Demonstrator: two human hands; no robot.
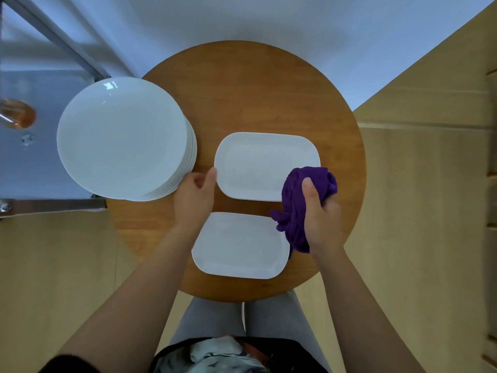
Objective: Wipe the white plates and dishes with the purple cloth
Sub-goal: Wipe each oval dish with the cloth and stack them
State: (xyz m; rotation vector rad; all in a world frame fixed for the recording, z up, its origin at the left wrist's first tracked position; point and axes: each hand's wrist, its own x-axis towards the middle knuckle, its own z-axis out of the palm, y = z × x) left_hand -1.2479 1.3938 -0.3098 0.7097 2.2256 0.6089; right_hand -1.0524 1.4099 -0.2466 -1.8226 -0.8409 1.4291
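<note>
Two white rectangular dishes lie on a round wooden table [255, 84]: a far dish [263, 162] at the centre and a near dish [236, 246] close to me. A stack of round white plates [121, 138] overhangs the table's left edge. My right hand [321, 216] grips the bunched purple cloth [295, 211], which touches the far dish's near right corner and hangs over the near dish's right corner. My left hand [195, 196] sits between the plate stack and the far dish, its thumb at that dish's left edge, fingers curled underneath and partly hidden.
A metal frame [53, 36] and grey surface stand left of the table behind the plate stack. Light wooden floor surrounds the table, with a wooden slatted edge [490, 184] at the far right. My legs are under the table's near rim.
</note>
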